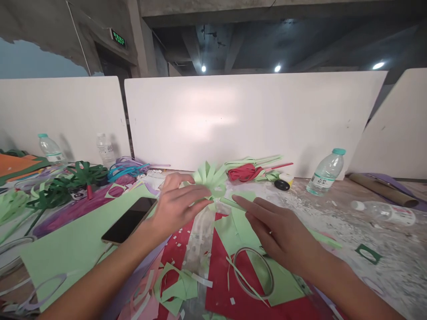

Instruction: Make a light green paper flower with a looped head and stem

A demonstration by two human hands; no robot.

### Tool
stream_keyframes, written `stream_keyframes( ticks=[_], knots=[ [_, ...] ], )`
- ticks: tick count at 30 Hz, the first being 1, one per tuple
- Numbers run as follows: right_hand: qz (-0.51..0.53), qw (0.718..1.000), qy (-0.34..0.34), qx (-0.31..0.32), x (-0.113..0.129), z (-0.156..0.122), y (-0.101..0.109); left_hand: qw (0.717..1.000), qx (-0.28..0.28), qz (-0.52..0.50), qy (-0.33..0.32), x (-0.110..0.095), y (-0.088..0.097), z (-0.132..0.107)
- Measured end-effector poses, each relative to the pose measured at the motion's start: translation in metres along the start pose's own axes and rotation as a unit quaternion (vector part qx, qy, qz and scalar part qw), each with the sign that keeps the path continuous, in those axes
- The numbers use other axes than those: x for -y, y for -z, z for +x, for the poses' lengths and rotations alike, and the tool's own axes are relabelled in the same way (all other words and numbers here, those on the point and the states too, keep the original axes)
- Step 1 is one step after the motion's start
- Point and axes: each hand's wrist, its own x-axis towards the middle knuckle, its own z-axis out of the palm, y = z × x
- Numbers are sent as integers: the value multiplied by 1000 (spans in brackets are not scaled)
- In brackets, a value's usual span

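My left hand (178,202) rests on a light green paper piece with looped petals (210,178), its fingers together and pressing down on the piece near its middle. My right hand (276,231) reaches in from the right with fingers stretched out flat, the fingertips touching a light green paper strip (231,203) that leads to the looped piece. Both sit on the table above red paper (227,275) and a light green sheet (80,240).
A black phone (130,220) lies on the green sheet left of my left hand. Water bottles stand at the right (327,171) and the left (50,149); another lies at the far right (383,212). Paper scraps, dark green loops (80,175) and a tape ring (253,271) litter the table. White dividers stand behind.
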Motion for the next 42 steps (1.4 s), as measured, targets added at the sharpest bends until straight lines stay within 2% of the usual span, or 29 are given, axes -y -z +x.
stream_keyframes(
  ticks=[5,10,17,23,27,30,32,34,37,39,42],
  knots=[
    [-60,998,13,15,1,-2,-3,999,32,-33,19,-2,-11,-14],
    [-91,994,53,-32,-3,-3,-4,996,60,-60,33,-3,-11,-15],
    [-119,989,84,-24,-5,-3,1,994,74,-75,24,-6,-13,-18],
    [-122,989,84,-25,-5,-3,0,988,109,-98,52,-8,-17,-20],
    [-72,996,43,-17,-7,0,2,989,119,-70,51,-2,-14,-21],
    [-24,999,-29,-11,-12,2,6,998,61,3,20,14,-9,-25],
    [-14,998,-59,20,-17,-1,5,998,38,43,-12,26,-8,-30],
    [-2,994,-76,81,-24,-8,-2,996,66,52,-33,35,-11,-34],
    [26,981,-91,167,-32,-24,-19,984,170,21,-40,40,-20,-38],
    [21,977,-82,196,-36,-31,-31,974,225,4,-20,38,-27,-38],
    [-14,976,-71,203,-40,-30,-36,971,237,-2,29,27,-32,-37]
  ],
)
